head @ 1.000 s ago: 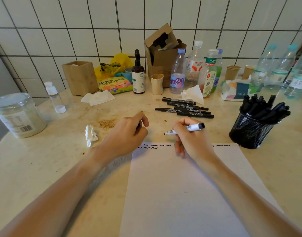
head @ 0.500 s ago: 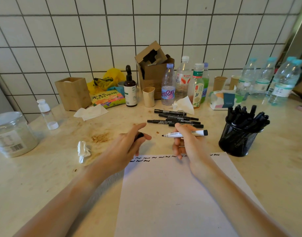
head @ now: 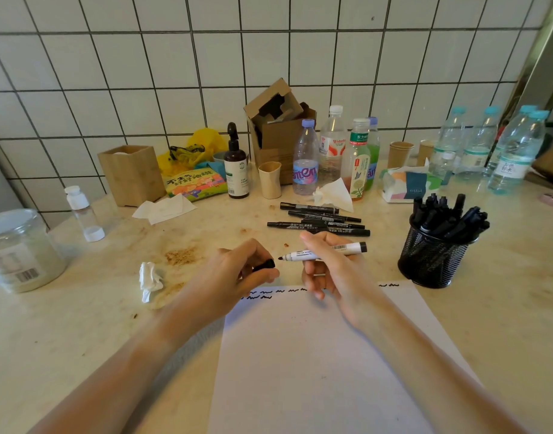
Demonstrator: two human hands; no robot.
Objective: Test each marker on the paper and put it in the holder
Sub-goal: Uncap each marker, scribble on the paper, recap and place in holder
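A person's right hand (head: 334,274) grips an uncapped white marker (head: 323,252) level above the paper (head: 316,355), tip toward the black cap (head: 264,265) pinched in the left hand (head: 234,277). The mesh holder (head: 431,261) stands right, on a stained counter (head: 81,324) against white tiles (head: 143,73).

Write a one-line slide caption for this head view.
Right hand holds an uncapped white marker, left hand its black cap, above scribbled paper.

In my grasp: one white marker (head: 323,252), one cap (head: 265,265). Loose black markers (head: 319,221): five. Paper (head: 319,355): one sheet. Mesh holder (head: 431,261): one
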